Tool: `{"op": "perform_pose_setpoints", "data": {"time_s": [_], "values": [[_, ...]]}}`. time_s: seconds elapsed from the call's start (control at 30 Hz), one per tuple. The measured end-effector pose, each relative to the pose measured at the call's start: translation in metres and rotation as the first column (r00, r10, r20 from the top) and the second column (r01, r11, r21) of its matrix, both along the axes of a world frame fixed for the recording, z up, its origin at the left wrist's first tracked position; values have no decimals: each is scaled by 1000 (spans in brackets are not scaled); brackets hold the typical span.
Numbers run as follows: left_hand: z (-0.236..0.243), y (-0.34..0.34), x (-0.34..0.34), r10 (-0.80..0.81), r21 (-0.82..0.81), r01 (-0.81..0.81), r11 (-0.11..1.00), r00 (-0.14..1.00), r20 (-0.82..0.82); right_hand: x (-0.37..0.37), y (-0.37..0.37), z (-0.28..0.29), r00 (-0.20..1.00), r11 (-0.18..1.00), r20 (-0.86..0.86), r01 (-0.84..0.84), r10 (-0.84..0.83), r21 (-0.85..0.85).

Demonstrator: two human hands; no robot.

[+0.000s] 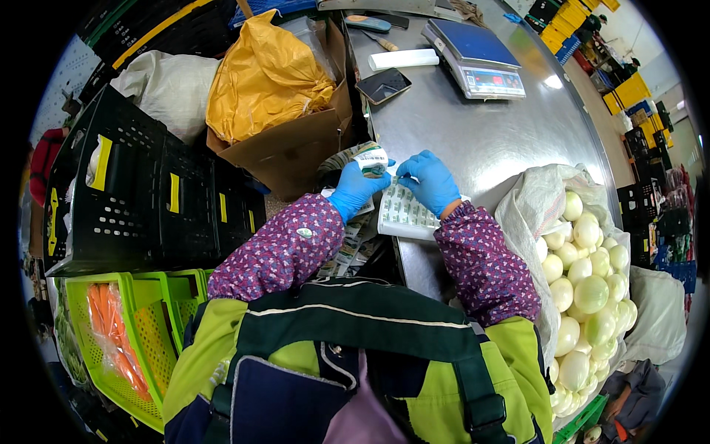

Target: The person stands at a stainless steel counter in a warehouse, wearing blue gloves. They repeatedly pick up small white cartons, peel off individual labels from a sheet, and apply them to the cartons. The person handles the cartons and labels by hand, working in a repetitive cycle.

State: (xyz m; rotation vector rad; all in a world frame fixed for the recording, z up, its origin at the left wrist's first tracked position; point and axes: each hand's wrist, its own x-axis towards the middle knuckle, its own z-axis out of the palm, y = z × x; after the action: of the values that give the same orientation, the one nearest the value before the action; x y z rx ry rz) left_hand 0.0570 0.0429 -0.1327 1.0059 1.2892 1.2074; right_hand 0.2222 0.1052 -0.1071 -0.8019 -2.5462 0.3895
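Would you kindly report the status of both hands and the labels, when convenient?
Left hand holding curled printed label. Right hand at upper edge of green-printed label sheet; grip unclear. Nothing visibly blocking; onion sack beside right sleeve.

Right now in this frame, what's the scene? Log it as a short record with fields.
Left hand: blue-gloved, holding a curled printed label strip
Right hand: blue-gloved, at a white sheet of printed labels
Metal table: blue-topped scale, phone, white roll
Person's right: white sack of pale onions
Person's left: bagged carrots in a green crate
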Motion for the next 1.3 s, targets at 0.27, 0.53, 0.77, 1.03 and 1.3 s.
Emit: {"op": "perform_pose_setpoints", "data": {"time_s": [0.27,0.53,0.77,1.03,1.3], "values": [[-8,2,-2,-70,-17,71,997,994,79,8,-4,7,994,998,-103,-38,33,-52],[4,-5,2,-56,-119,83,989,974,218,17,-4,12,984,992,-127,-122,124,22],[-9,0,-2,37,-145,-12,989,985,169,31,-6,34,918,970,-371,52,-141,-239],[62,4,-61,43,-1,-49,999,875,481,34,-15,61,661,648,-495,-17,-565,-761],[95,-18,-59,-100,188,-3,982,836,539,-13,-54,81,697,517,-438,-113,-568,-849]]}}
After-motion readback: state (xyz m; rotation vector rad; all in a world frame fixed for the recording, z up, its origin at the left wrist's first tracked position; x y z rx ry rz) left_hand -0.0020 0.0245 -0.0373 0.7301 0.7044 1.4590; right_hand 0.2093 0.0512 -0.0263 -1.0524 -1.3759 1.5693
